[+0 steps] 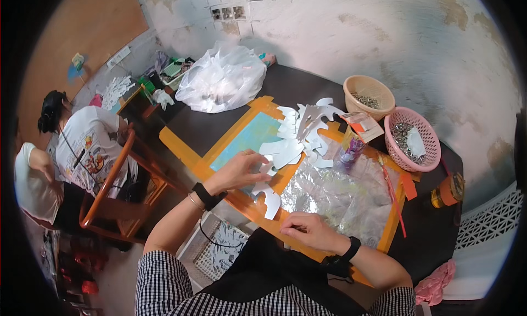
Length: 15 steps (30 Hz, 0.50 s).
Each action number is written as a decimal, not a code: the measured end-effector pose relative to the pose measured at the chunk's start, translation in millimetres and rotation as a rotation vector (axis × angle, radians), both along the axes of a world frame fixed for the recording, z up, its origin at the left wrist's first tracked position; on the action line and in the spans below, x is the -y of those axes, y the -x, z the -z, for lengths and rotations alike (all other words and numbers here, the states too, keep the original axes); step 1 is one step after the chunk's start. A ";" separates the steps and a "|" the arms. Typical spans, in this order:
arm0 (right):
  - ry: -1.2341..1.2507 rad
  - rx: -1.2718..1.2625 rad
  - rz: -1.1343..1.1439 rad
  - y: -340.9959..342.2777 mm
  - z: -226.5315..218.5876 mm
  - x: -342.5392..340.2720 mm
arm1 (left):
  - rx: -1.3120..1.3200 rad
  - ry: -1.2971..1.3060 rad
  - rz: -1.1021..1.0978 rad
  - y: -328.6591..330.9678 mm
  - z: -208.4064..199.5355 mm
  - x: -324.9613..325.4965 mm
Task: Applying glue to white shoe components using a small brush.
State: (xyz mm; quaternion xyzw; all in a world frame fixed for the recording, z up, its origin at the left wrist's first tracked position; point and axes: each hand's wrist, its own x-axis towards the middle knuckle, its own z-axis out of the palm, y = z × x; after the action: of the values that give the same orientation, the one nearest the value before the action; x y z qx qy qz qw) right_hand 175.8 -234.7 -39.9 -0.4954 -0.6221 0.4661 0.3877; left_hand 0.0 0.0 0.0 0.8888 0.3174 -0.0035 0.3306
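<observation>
My left hand (240, 172) reaches over the near left part of the table, its fingers stretched and apart. Beneath and beside its fingertips lie flat white cut pieces, including a curved white piece (268, 203) near the table's front edge. Just beyond spreads a loose pile of similar white pieces (297, 130); their material cannot be told. My right hand (313, 231) rests at the front edge with its fingers curled together, and whatever they may hold is hidden. Under it extends a crinkled clear plastic sheet (340, 198), edged with orange tape (391, 228).
A pink basket (425, 161) and a beige basket (370, 84) hold small metal parts at the back right. A stuffed white plastic bag (222, 80) stands at the back. Below the table sits a white crate (192, 255). Two people sit at left, near a wooden chair (112, 173).
</observation>
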 end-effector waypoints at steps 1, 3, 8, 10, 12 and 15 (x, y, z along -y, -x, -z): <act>-0.059 0.000 -0.002 0.9 -0.4 -0.4 | 0.127 -0.045 0.070 8.2 3.5 2.5; -0.075 -0.003 -0.027 0.5 2.9 5.7 | 0.256 -0.052 0.111 22.2 15.4 18.7; -0.145 0.062 0.040 2.8 -0.9 -3.8 | 0.296 -0.091 0.079 47.6 6.2 18.3; -0.148 0.087 0.066 3.6 -3.3 -0.2 | 0.323 -0.063 0.125 52.3 2.4 23.6; -0.141 0.104 0.030 7.1 -4.9 -2.1 | 0.307 -0.026 0.114 66.9 1.1 28.9; -0.104 0.165 0.056 8.2 -7.8 -7.0 | 0.285 -0.069 0.178 90.8 4.1 33.3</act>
State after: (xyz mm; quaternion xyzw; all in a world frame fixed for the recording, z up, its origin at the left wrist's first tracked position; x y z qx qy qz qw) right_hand 167.6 -227.7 -32.1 -0.5285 -0.6611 0.3799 0.3733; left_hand -90.8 -33.3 -4.1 0.9156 0.1873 0.1041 0.3401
